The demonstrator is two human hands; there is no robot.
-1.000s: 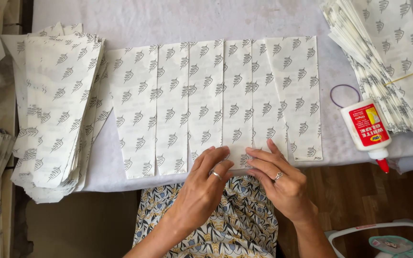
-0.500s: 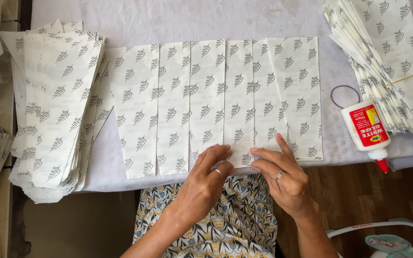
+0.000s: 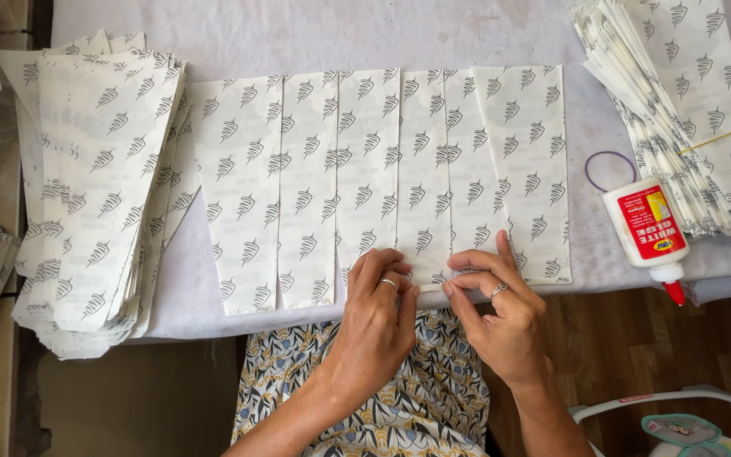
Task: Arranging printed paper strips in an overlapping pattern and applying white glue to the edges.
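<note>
Six flat paper bags point(image 3: 382, 178) lie in a row on the white cloth surface point(image 3: 298, 34), each one a bit over the next. The paper is thin and smooth, with small grey leaf prints. Both hands are at the bottom edge of the row. The left hand point(image 3: 378, 317) is curled and presses on a bag's bottom edge. The right hand point(image 3: 501, 309) pinches the same edge between thumb and fingers. The fold looks only just begun. Left of the row sits a big pile of bags point(image 3: 95, 186). Right of the row is a glue bottle point(image 3: 649, 233) with a red tip, not in use.
</note>
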